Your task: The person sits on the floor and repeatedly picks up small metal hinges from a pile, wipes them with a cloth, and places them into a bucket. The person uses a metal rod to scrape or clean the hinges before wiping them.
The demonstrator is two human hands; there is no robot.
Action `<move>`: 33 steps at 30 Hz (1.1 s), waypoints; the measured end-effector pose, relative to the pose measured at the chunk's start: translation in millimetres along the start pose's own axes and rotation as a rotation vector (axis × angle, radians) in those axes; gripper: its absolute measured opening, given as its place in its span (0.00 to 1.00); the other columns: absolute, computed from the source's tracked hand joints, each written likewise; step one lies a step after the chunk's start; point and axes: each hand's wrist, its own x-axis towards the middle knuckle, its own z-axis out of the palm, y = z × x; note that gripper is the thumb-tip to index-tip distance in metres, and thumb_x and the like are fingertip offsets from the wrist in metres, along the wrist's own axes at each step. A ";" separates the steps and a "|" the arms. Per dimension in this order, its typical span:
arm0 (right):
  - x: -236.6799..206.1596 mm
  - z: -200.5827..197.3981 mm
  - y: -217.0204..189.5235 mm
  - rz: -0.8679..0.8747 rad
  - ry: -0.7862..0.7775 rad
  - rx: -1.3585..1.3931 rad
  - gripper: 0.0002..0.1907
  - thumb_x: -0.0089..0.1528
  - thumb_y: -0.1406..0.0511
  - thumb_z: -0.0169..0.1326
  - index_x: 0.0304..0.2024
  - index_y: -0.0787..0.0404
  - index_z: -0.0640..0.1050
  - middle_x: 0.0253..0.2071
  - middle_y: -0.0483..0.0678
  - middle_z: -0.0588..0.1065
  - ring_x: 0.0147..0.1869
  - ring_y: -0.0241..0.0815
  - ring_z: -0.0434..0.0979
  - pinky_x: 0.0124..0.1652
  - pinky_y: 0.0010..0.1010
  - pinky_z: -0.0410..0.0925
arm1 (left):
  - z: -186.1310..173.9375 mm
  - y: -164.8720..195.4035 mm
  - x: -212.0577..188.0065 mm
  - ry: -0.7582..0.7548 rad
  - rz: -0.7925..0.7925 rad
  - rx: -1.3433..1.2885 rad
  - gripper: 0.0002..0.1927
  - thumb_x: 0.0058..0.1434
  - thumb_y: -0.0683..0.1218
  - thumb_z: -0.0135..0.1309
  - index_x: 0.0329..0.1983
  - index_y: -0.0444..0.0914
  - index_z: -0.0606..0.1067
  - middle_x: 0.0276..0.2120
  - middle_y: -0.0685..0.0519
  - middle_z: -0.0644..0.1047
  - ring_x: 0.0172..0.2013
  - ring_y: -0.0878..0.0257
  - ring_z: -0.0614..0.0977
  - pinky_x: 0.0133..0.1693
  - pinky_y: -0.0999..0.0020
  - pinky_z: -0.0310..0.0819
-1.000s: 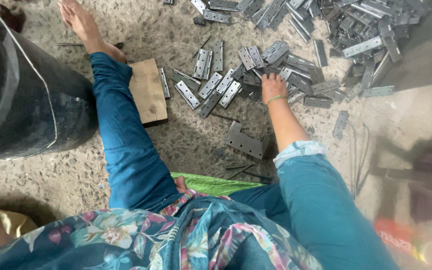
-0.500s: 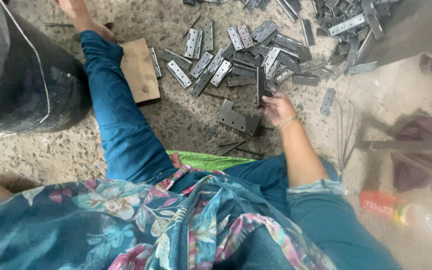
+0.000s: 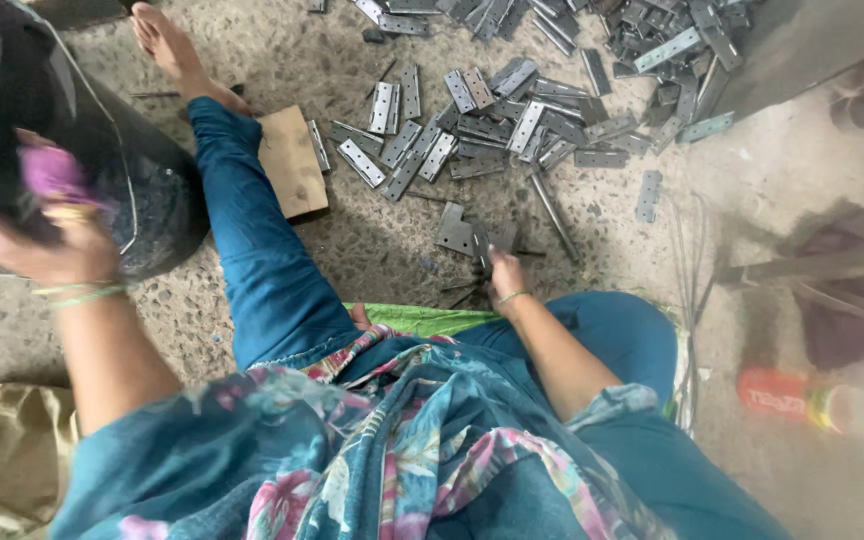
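While I sit on the floor w/ legs out, my right hand (image 3: 505,283) is down at about 6 o'clock from the big heap of grey metal hinges (image 3: 552,90), fingers curled round a dark hinge piece (image 3: 484,262) that touches the folded hinge plate (image 3: 459,230) lying just beside it. My left hand (image 3: 27,235) is up at 9 o'clock by the black bucket (image 3: 157,200), closed on a purple cloth (image 3: 50,172); can't tell how tight, it's blurred. To do this bit well I'd say: pinch the piece by its edges, not the flat, lift straight so it doesn't drag the plate next to it, and keep clear of the thin rod (image 3: 555,215) at 1 o'clock from my hand. A wood board (image 3: 292,160) sits against my left leg (image 3: 252,240), approx 11 o'clock from the right hand, well apart.
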 end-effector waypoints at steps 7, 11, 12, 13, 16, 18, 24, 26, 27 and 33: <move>-12.9 3.5 -10.1 -0.225 0.042 -0.058 0.19 0.69 0.58 0.50 0.39 0.69 0.80 0.35 0.50 0.79 0.37 0.38 0.72 0.41 0.33 0.66 | 123.5 56.1 -164.9 -0.220 0.063 -0.249 0.30 0.58 0.51 0.66 0.62 0.40 0.72 0.64 0.45 0.74 0.72 0.41 0.66 0.75 0.36 0.41; -17.4 7.5 -12.6 -0.280 0.045 -0.001 0.21 0.72 0.58 0.53 0.38 0.74 0.78 0.34 0.52 0.73 0.39 0.38 0.66 0.41 0.35 0.64 | 159.4 75.4 -220.7 -0.505 -0.032 -0.346 0.31 0.48 0.48 0.67 0.58 0.42 0.74 0.60 0.45 0.76 0.68 0.41 0.68 0.73 0.39 0.47; -18.0 8.3 -13.8 -0.336 0.053 -0.054 0.21 0.71 0.58 0.52 0.39 0.73 0.79 0.34 0.52 0.75 0.38 0.38 0.67 0.42 0.35 0.66 | 165.5 78.9 -231.9 -0.569 -0.063 -0.362 0.31 0.48 0.49 0.68 0.58 0.43 0.75 0.59 0.44 0.76 0.67 0.41 0.68 0.72 0.40 0.48; -19.3 8.8 -15.2 -0.397 0.057 -0.101 0.20 0.70 0.57 0.52 0.41 0.72 0.80 0.34 0.52 0.78 0.38 0.38 0.69 0.42 0.35 0.67 | 171.7 81.7 -242.1 -0.598 -0.079 -0.386 0.32 0.46 0.49 0.69 0.57 0.43 0.74 0.60 0.43 0.75 0.67 0.40 0.68 0.69 0.43 0.52; -22.0 11.1 -22.1 0.039 0.070 0.108 0.18 0.64 0.60 0.55 0.45 0.69 0.82 0.36 0.47 0.80 0.39 0.39 0.76 0.43 0.37 0.69 | 194.8 85.6 -263.4 -0.749 -0.134 -0.360 0.34 0.48 0.49 0.68 0.61 0.44 0.74 0.60 0.42 0.75 0.65 0.41 0.68 0.66 0.50 0.61; -24.0 12.0 -25.7 -0.361 0.106 -0.238 0.20 0.67 0.57 0.56 0.45 0.71 0.81 0.36 0.48 0.81 0.39 0.41 0.80 0.44 0.35 0.71 | 207.9 84.7 -270.6 -0.785 -0.067 -0.353 0.34 0.46 0.46 0.67 0.60 0.43 0.75 0.59 0.40 0.75 0.63 0.40 0.72 0.64 0.52 0.66; -27.3 13.0 -30.4 0.123 -0.173 0.190 0.16 0.67 0.61 0.57 0.41 0.72 0.79 0.31 0.52 0.78 0.32 0.48 0.77 0.35 0.43 0.71 | 245.1 95.7 -261.4 -0.978 -0.690 -0.599 0.31 0.51 0.46 0.64 0.60 0.36 0.74 0.49 0.47 0.84 0.49 0.56 0.86 0.50 0.65 0.81; -27.5 11.9 -28.6 -0.022 -0.274 0.173 0.16 0.67 0.60 0.57 0.42 0.70 0.82 0.34 0.49 0.80 0.35 0.41 0.78 0.39 0.36 0.71 | 254.4 104.6 -256.3 -0.879 -0.764 -0.626 0.33 0.50 0.41 0.66 0.61 0.33 0.73 0.51 0.48 0.81 0.49 0.59 0.84 0.50 0.66 0.80; -29.7 10.8 -28.2 -0.096 -0.323 0.162 0.16 0.67 0.60 0.57 0.43 0.69 0.83 0.35 0.47 0.81 0.36 0.38 0.78 0.41 0.33 0.71 | 258.0 108.7 -254.3 -0.829 -0.799 -0.642 0.34 0.50 0.39 0.67 0.61 0.32 0.72 0.52 0.49 0.80 0.50 0.60 0.83 0.49 0.66 0.79; -45.1 -5.3 -16.4 -0.524 -0.357 -0.294 0.16 0.66 0.61 0.55 0.49 0.65 0.81 0.40 0.43 0.83 0.44 0.30 0.77 0.46 0.27 0.70 | 259.9 125.3 -257.5 -0.620 -1.203 -1.259 0.29 0.47 0.35 0.65 0.55 0.26 0.75 0.43 0.45 0.83 0.38 0.55 0.86 0.40 0.61 0.86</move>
